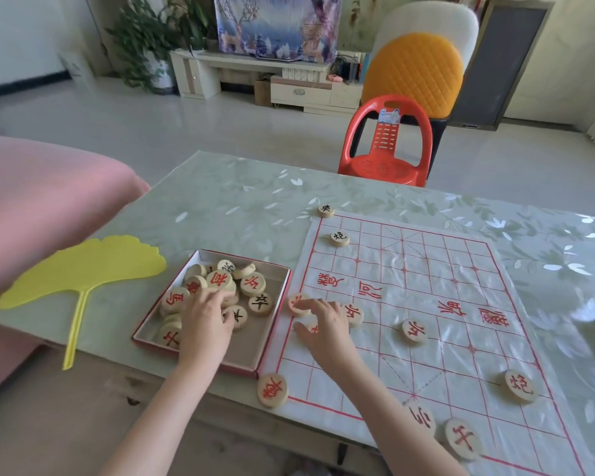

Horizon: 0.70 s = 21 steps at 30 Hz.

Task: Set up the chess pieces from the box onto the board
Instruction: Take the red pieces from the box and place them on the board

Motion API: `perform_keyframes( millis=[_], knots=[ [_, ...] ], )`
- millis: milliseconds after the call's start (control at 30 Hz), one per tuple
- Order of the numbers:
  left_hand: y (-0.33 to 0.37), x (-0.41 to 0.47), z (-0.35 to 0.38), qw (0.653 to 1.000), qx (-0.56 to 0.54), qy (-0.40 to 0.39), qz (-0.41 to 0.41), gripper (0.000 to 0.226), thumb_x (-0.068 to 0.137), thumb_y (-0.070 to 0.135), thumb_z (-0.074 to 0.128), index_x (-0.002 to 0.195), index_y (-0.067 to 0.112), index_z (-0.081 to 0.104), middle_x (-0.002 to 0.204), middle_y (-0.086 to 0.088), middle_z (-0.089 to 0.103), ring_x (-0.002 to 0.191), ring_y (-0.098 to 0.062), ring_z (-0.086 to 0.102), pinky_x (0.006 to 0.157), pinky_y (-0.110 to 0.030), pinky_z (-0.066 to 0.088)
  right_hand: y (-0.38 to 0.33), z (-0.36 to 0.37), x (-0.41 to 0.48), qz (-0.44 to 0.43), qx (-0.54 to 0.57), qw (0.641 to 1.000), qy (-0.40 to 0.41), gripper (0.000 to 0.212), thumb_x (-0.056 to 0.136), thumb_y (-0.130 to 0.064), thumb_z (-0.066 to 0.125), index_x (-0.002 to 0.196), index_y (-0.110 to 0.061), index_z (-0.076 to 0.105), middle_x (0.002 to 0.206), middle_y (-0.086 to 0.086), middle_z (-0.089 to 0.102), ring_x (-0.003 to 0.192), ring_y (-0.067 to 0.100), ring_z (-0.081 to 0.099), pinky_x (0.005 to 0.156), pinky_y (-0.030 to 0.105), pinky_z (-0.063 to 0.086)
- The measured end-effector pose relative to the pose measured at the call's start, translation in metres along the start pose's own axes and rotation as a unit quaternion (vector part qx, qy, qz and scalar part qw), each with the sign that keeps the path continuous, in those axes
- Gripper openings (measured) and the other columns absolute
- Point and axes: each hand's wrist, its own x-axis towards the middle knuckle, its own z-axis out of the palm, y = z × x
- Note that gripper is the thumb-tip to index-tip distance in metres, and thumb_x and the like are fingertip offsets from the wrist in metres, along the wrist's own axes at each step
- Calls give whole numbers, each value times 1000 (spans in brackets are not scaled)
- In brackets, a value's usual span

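A shallow red-edged box (251,352) holds several round wooden chess pieces (253,284) with red or black characters. My left hand (205,326) reaches into it, fingers curled down round a piece in the pile. The white board (426,290) with red grid lines lies to the right of the box. My right hand (325,326) rests on its left side, fingertips touching a red piece (296,301) at the board's edge; another piece shows partly under the palm. Several red pieces stand on the near half, such as one (413,332) in the middle, and two black pieces (339,238) at the far left corner.
A yellow leaf-shaped fan (83,269) lies left of the box. The table (241,207) has a green leaf-patterned cover; its front edge runs just below the box. A pink sofa (42,218) is on the left, and a red plastic chair (389,149) stands behind the table.
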Motion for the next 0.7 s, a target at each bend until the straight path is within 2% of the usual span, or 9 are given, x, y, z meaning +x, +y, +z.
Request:
perform_keyframes(
  millis=[67, 167, 300, 400, 533, 700],
  knots=[
    [-9, 13, -4, 1000, 5, 15, -4, 35, 71, -2, 66, 105, 8, 64, 105, -13, 59, 97, -35, 57, 86, -44, 45, -12, 11, 13, -11, -9, 1000, -5, 32, 89, -22, 52, 121, -24, 55, 126, -5, 55, 118, 18, 40, 91, 28, 27],
    [-13, 31, -5, 998, 36, 51, 20, 34, 68, 0, 70, 100, 10, 66, 103, -12, 61, 97, -36, 56, 84, -43, 44, -26, 26, 37, -14, -18, 1000, -16, 37, 87, -20, 51, 124, -22, 52, 126, 0, 55, 122, 20, 38, 97, 30, 27],
    [-19, 50, 5, 997, 72, 31, 11, 41, 69, 20, 76, 108, 14, 63, 105, -12, 64, 98, -36, 51, 87, -42, 41, -35, 45, 65, -9, -35, 999, -25, 42, 85, -23, 53, 127, -19, 49, 130, 1, 52, 124, 21, 36, 99, 32, 26],
    [-25, 58, 13, 995, 101, 12, 4, 45, 73, 31, 72, 114, 16, 61, 108, -12, 64, 101, -35, 49, 89, -41, 38, -38, 60, 80, -18, -64, 998, -13, 41, 87, -31, 52, 126, -19, 48, 129, 0, 53, 123, 22, 36, 98, 33, 24],
    [-27, 58, 14, 997, 77, 19, -6, 46, 68, 31, 76, 109, 17, 63, 104, -10, 66, 97, -34, 51, 86, -41, 39, -38, 73, 87, -20, -81, 996, 11, 42, 87, -31, 52, 126, -17, 45, 128, 2, 53, 121, 25, 37, 98, 36, 21],
    [-15, 46, 5, 999, 33, 32, 8, 50, 59, 31, 82, 104, 18, 66, 98, -7, 68, 94, -32, 55, 83, -38, 39, -34, 69, 77, -23, -51, 998, 42, 42, 84, -36, 56, 121, -18, 48, 121, 0, 55, 118, 21, 41, 96, 32, 22]
  ],
)
